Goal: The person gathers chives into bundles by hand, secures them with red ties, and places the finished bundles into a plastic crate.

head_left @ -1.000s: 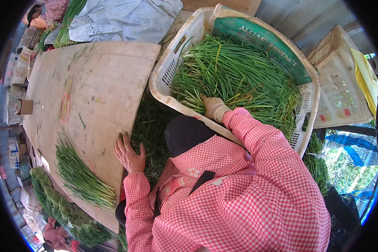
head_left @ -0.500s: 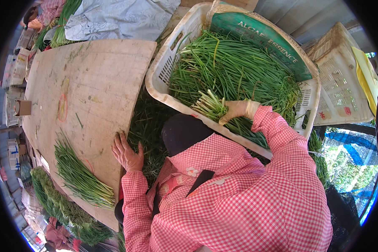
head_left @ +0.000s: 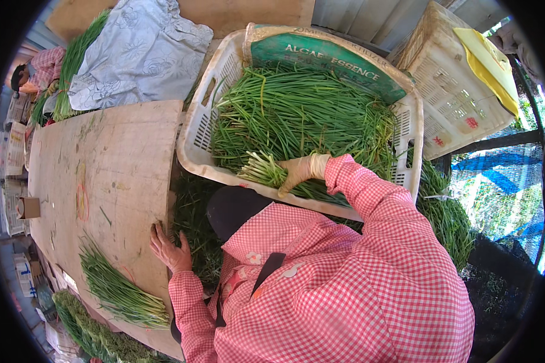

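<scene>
My right hand, in a pale glove, is closed around the white root ends of a bunch of chives. This bunch lies at the near side of a white plastic crate, over a large pile of green chives. Bare and with its fingers spread, my left hand rests at the right edge of a wooden board table. Left of it, near the table's front, lies another chive bunch. Pink checked sleeves cover both my arms.
A green printed sheet lines the crate's far wall. Behind it to the right leans another white crate with a yellow cover. Grey patterned cloth covers the table's far end. Another person is at the far left.
The view has shifted, so the crate sits further left and lower in it. My right hand keeps its grip on the chives; my left stays at the table edge.
</scene>
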### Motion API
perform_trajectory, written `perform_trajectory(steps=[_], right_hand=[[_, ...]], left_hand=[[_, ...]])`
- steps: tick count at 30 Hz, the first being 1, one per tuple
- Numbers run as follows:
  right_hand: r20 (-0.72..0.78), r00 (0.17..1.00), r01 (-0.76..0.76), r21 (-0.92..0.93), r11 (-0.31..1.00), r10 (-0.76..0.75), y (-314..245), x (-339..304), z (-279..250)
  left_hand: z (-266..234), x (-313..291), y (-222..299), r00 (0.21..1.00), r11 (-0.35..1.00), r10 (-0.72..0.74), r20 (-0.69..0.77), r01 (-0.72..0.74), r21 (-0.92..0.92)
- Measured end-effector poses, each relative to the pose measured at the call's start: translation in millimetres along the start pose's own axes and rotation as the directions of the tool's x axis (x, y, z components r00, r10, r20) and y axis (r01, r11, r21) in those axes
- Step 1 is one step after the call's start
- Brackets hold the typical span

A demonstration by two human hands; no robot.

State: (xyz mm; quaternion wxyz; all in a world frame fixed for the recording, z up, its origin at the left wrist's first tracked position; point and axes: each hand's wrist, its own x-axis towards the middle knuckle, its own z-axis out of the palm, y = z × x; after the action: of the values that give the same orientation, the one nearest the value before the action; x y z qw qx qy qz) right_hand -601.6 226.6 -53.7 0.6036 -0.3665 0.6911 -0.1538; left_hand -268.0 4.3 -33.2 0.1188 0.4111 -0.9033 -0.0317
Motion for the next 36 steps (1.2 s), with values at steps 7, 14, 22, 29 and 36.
perform_trajectory(steps=[7,14,22,29,36], right_hand=[[-0.314,0.907,0.272,-0.075,0.959,-0.282,11.2,-11.9,18.4],[-0.267,0.412,0.569,-0.671,0.475,-0.871,-150.6,-58.7,18.4],[0.192,-0.015,0.513,-0.841,-0.172,-0.981,-229.8,-15.1,150.6],[0.041,-0.148,0.561,-0.819,-0.118,-0.988,-205.8,26.3,204.5],[-0.148,-0.116,0.582,-0.811,0.054,-0.982,-187.5,-21.3,164.1]], left_hand=[[-19.2,-20.0,50.7,0.982,0.96,0.157,-0.102,-0.176,-0.219],[-45.3,-22.9,66.6,0.74,-0.34,0.313,0.595,0.673,-0.658],[-46.8,-12.5,15.7,0.596,-0.621,0.746,0.298,0.783,-0.012],[-57.6,-13.6,-11.5,0.591,-0.617,0.775,0.224,0.784,0.067],[-51.6,-20.1,-29.7,0.58,-0.61,0.788,0.208,0.782,0.13]])
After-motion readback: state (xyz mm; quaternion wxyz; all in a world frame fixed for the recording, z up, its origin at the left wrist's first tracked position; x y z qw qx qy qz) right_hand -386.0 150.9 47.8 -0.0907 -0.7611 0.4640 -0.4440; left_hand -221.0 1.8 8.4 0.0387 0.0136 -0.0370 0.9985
